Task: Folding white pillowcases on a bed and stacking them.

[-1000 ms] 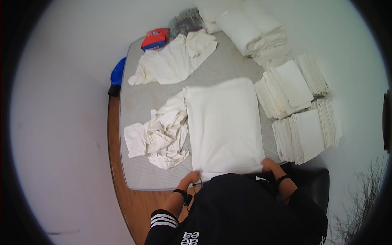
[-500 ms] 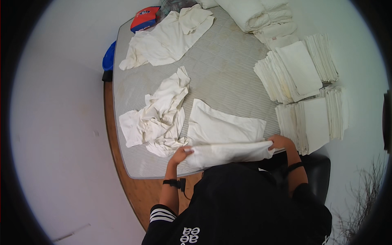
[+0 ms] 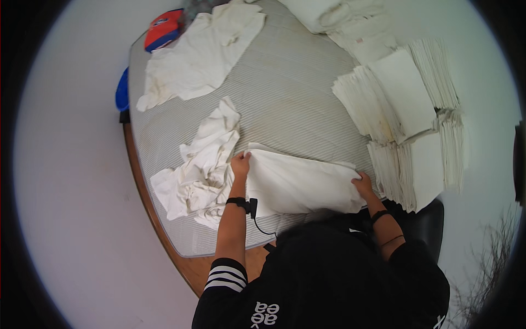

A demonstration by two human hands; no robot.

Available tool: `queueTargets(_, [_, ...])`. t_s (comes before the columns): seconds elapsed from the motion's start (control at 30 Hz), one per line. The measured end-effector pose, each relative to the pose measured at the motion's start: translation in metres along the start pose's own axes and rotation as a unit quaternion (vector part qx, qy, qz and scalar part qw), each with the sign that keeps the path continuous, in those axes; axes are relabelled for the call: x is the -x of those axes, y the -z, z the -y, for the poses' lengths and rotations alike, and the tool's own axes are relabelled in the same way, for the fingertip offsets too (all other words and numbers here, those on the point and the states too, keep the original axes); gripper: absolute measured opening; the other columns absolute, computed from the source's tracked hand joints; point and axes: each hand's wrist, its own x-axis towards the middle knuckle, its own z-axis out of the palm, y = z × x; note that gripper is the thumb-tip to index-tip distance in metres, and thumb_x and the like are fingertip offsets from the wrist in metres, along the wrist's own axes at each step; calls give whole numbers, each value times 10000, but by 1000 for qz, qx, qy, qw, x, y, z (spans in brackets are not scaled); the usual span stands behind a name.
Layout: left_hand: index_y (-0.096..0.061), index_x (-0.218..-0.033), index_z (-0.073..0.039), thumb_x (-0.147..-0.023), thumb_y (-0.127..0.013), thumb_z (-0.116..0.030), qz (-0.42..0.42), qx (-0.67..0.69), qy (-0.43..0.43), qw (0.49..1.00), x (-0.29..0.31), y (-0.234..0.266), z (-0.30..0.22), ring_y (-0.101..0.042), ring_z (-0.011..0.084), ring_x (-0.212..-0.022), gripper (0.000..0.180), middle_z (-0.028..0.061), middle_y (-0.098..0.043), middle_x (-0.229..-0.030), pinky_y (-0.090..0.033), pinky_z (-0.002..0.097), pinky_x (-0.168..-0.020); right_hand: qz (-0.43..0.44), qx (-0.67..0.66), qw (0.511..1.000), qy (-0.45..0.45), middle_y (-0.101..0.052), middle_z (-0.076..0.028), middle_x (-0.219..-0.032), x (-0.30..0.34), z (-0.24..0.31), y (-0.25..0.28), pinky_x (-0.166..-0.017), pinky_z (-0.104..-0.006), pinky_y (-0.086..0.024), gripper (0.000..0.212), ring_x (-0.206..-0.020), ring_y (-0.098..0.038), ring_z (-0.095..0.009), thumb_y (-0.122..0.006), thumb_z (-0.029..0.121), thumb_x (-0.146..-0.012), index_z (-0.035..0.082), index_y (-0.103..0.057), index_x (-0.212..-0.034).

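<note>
A white cloth (image 3: 304, 183) lies doubled over at the near edge of the mattress, a few soft creases across it. My left hand (image 3: 240, 163) pinches its far left corner, fingers closed on the fabric. At the right edge of the cloth, my right hand (image 3: 362, 185) is closed on the other end of the same fold. Just left of my left hand lies a crumpled heap of white cloths (image 3: 200, 178). Black bands circle both wrists, and a cable hangs from the left one.
Stacks of folded white cloths (image 3: 402, 98) stand at the right, by the wall. Another loose white cloth (image 3: 203, 55) lies far left on the striped mattress (image 3: 296, 82), near a red and blue bag (image 3: 164, 30). A black seat (image 3: 433, 230) is near right.
Both hands have moved away from my body, carrying the cloth's near edge over its far part. The cloth now lies doubled. The whole view has also shifted slightly.
</note>
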Motion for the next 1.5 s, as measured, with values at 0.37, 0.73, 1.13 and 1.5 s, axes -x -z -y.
queueTargets(0.37, [-714,-826,23,-718,-766,-112,10,109,122,987,-39,-36,7,-450,58,-556,179,-41,-567,-645,-362,255,-513,-85,-94,991,-43,-640,-147,-1031,-22,0,-32,-813,-342,-475,380,-912,-614,-240,-672,174,-797,-27,-616,-1115])
queueTargets(0.73, [-701,-831,-10,-845,-680,-158,72,148,57,985,-15,-12,-24,-378,33,-550,150,-85,-493,-620,-306,229,-512,80,-294,949,-77,-656,-97,-949,-24,24,-31,-739,-321,-490,284,-830,-618,-183,-615,165,-876,-31,-632,-1081])
queueTargets(1.13, [-680,-808,-54,-838,-700,-148,152,223,62,961,41,54,-76,-410,27,-537,101,-87,-526,-631,-317,207,-506,113,-249,962,17,-672,-78,-907,-36,34,-2,-718,-303,-488,251,-775,-613,-151,-655,175,-861,-34,-664,-1001])
queueTargets(1.5, [-658,-964,44,-826,-650,24,24,442,-120,889,140,215,-126,-579,114,-795,139,38,-632,-923,-473,238,-740,194,-420,838,288,-665,-83,-1011,70,154,129,-858,-289,-460,202,-900,-604,-147,-583,-6,-875,-56,-631,-1065])
